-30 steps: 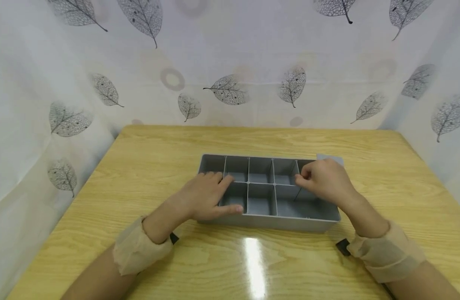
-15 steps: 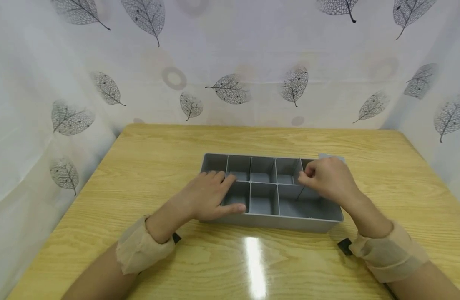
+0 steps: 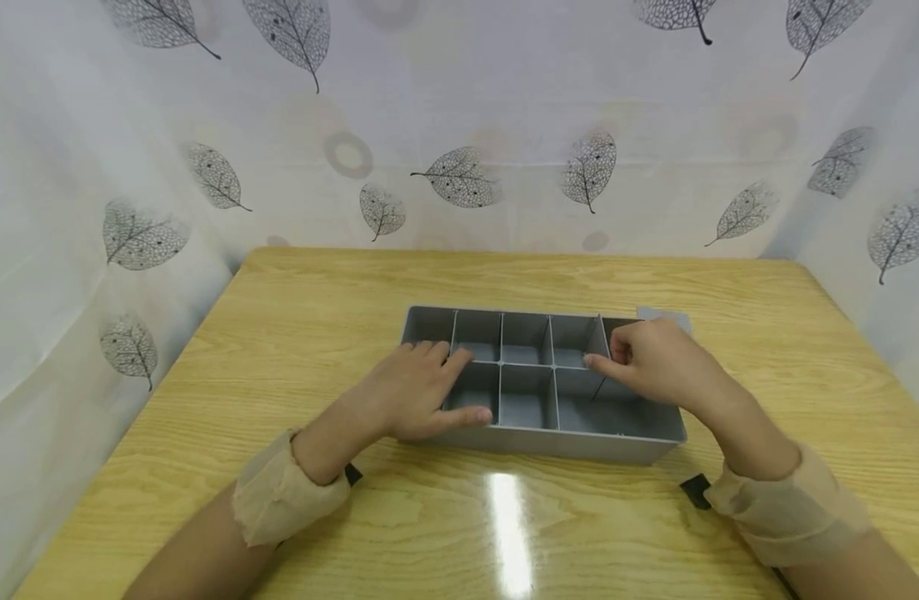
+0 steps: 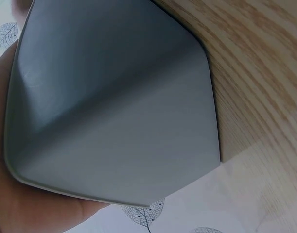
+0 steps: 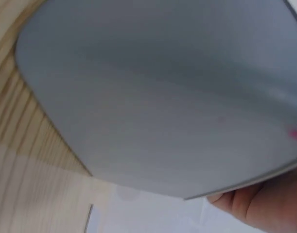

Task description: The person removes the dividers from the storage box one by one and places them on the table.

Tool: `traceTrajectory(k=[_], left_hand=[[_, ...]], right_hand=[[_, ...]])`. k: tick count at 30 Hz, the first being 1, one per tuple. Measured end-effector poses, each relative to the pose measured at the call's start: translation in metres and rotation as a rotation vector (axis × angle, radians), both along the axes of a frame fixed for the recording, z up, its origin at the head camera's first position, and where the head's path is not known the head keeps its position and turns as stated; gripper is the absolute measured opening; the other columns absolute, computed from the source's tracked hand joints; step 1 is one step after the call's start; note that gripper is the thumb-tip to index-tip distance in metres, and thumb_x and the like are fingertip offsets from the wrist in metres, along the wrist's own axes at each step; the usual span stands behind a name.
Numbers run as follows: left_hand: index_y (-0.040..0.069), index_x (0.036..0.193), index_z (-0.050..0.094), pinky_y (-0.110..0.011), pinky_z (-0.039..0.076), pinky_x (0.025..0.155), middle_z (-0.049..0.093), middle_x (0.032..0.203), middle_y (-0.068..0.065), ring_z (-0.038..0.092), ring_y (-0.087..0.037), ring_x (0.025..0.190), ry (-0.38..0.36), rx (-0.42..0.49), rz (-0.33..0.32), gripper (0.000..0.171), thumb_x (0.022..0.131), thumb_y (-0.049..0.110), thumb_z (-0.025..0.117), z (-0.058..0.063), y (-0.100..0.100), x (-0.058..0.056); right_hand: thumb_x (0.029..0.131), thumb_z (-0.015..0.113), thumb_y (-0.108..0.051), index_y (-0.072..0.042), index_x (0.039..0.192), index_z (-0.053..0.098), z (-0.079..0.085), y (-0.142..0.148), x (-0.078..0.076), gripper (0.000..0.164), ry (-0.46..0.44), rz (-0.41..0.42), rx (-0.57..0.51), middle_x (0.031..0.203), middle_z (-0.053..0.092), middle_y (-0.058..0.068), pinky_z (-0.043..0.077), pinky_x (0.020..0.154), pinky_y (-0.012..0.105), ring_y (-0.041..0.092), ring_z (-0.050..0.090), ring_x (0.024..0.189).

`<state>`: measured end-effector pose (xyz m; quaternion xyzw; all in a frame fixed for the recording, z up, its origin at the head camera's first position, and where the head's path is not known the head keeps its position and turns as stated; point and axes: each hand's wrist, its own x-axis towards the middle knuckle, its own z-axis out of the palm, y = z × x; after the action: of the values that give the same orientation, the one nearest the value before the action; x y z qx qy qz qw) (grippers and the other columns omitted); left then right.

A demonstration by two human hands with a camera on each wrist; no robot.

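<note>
A grey compartment box (image 3: pixel 579 446) sits on the table, split by thin dividers into two rows. My left hand (image 3: pixel 410 392) rests over its left end, thumb laid along the front rim and fingers reaching over the back-left compartment. At the right part, my right hand (image 3: pixel 665 362) pinches a thin grey divider (image 3: pixel 603 335) in the back row, thumb on its left side and curled fingers on its right. Each wrist view shows a grey end wall, (image 4: pixel 138 126) on the left and a wall (image 5: pixel 138 121) with a small pink spot on the right.
A flat light-grey piece (image 3: pixel 680 319) lies behind the box's back-right corner, partly hidden by the right hand. The wooden table (image 3: pixel 339 283) reaches back to a leaf-printed curtain (image 3: pixel 504 100). Both wrists wear beige wraps with small black devices.
My right thumb has moved slightly left and down, and the gap between thumb and fingers has widened around the divider. The right forearm shifts a little right. My left hand stays in place.
</note>
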<state>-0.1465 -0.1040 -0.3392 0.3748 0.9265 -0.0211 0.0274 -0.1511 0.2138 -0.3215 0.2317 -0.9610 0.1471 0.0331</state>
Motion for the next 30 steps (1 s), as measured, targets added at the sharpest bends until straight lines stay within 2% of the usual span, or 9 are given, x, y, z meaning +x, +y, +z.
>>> traceTrajectory(k=[2,4,7,10,15,25,30], left_hand=[[0.01,0.137,0.036,-0.04,0.043,0.083,0.053,0.112,-0.01,0.051,-0.024,0.098,-0.005,-0.001,0.005,0.093,0.081,0.081,0.016,0.0,0.0,0.0],[0.01,0.138,0.035,-0.041,0.043,0.085,0.053,0.114,-0.01,0.05,-0.024,0.099,-0.007,-0.001,0.011,0.093,0.081,0.081,0.016,0.0,0.0,0.0],[0.01,0.138,0.035,-0.042,0.043,0.085,0.053,0.116,-0.011,0.05,-0.025,0.101,-0.012,-0.006,0.012,0.093,0.081,0.081,0.015,0.0,0.0,0.0],[0.009,0.138,0.035,-0.041,0.043,0.086,0.053,0.116,-0.011,0.05,-0.025,0.101,-0.01,-0.008,0.007,0.094,0.081,0.081,0.015,0.0,0.001,0.001],[0.009,0.137,0.036,-0.04,0.043,0.083,0.053,0.113,-0.01,0.051,-0.023,0.098,-0.001,-0.01,0.005,0.094,0.081,0.081,0.015,0.0,0.001,0.0],[0.009,0.136,0.036,-0.04,0.044,0.082,0.053,0.111,-0.01,0.051,-0.023,0.096,0.0,0.001,0.004,0.093,0.081,0.081,0.016,-0.001,0.0,0.001],[0.01,0.135,0.037,-0.04,0.044,0.082,0.053,0.109,-0.009,0.051,-0.024,0.096,0.006,0.005,0.003,0.092,0.081,0.081,0.017,-0.002,0.0,0.0]], right_hand=[[0.089,0.058,-0.034,-0.018,0.056,0.041,0.002,-0.001,0.002,0.04,-0.043,0.006,0.012,0.047,0.033,-0.007,0.032,0.048,0.029,0.009,0.03,0.044],[0.089,0.056,-0.03,-0.017,0.056,0.039,0.003,-0.002,0.003,0.04,-0.033,0.0,0.023,0.049,0.03,-0.007,0.03,0.048,0.029,0.009,0.028,0.045],[0.087,0.056,-0.025,-0.018,0.053,0.035,0.001,-0.003,0.003,0.04,0.024,-0.02,0.044,0.048,0.026,-0.008,0.027,0.047,0.028,0.009,0.025,0.046],[0.083,0.056,-0.022,-0.019,0.052,0.033,-0.001,-0.002,0.003,0.039,0.12,-0.024,0.053,0.047,0.024,-0.009,0.024,0.045,0.027,0.009,0.023,0.046],[0.079,0.055,-0.018,-0.021,0.051,0.034,0.001,0.0,0.003,0.035,0.259,-0.011,0.006,0.046,0.026,-0.01,0.024,0.044,0.028,0.009,0.024,0.045],[0.078,0.054,-0.015,-0.02,0.053,0.032,0.011,0.001,0.006,0.034,0.357,-0.033,-0.067,0.048,0.024,-0.01,0.023,0.044,0.029,0.008,0.021,0.044],[0.078,0.054,-0.015,-0.02,0.052,0.031,0.011,0.002,0.006,0.036,0.386,-0.03,-0.07,0.048,0.022,-0.011,0.022,0.043,0.029,0.008,0.02,0.044]])
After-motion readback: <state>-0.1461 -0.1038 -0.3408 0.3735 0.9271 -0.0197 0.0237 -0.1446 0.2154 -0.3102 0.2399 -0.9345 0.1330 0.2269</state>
